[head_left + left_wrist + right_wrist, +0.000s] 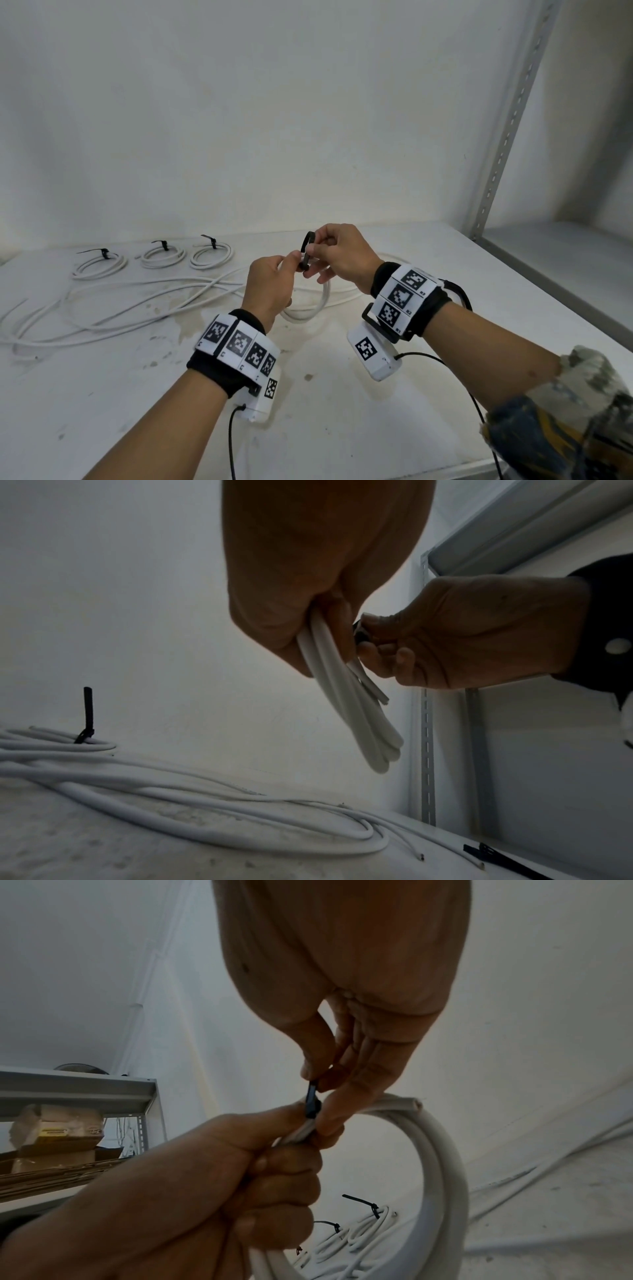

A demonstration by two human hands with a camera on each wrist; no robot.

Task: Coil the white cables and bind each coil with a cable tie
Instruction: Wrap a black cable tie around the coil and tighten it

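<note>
White cable coil (pixel 317 301): held above the shelf, black cable tie (pixel 306 251) looped over its top. Three tied coils (pixel 154 258) lie rear left; loose white cables (pixel 113 301) sprawl in front.

L hand (pixel 269 287) fist-curled, gripping; R hand (pixel 342 253) pinching w/ thumb + fingers (pixel 310 1053); both raised, forearms converging.

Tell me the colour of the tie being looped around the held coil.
Black. The cable tie shows best in the head view.
</note>
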